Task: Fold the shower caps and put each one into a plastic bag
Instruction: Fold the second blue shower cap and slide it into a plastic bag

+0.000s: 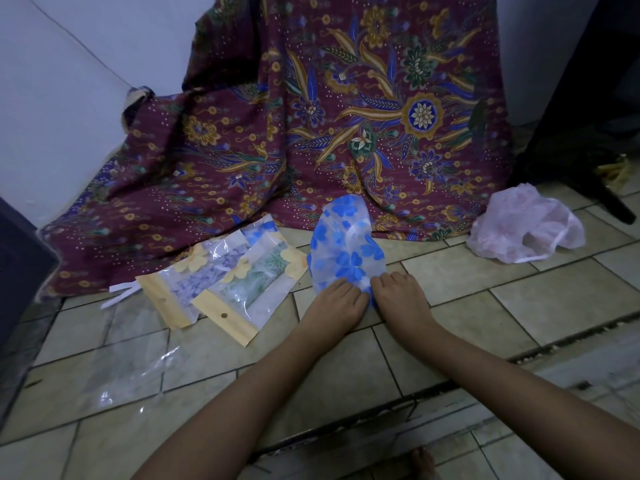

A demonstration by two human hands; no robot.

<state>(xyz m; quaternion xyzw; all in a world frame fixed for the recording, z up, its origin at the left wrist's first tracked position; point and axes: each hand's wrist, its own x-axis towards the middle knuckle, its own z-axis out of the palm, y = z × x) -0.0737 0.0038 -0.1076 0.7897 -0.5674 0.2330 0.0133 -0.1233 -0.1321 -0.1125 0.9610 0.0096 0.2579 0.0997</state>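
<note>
A clear shower cap with blue flowers [346, 239] lies on the tiled floor, its far end propped against the patterned cloth. My left hand [337, 299] and my right hand [398, 292] both pinch its near edge, side by side. To the left lie filled plastic bags with yellow header strips: one holds a purple-patterned cap [194, 282], another a green-patterned cap [249, 282], and a third with blue print [259, 232] peeks out behind them. An empty clear plastic bag [128, 372] lies flat on the tiles at the front left. A pink shower cap [526, 225] sits crumpled at the right.
A maroon batik cloth [346, 116] drapes down over the back of the floor. A dark furniture leg [571, 116] stands at the far right. White paper strips [121, 294] lie left of the bags. A dark object [17, 265] borders the left edge. My foot [424, 464] shows at the bottom.
</note>
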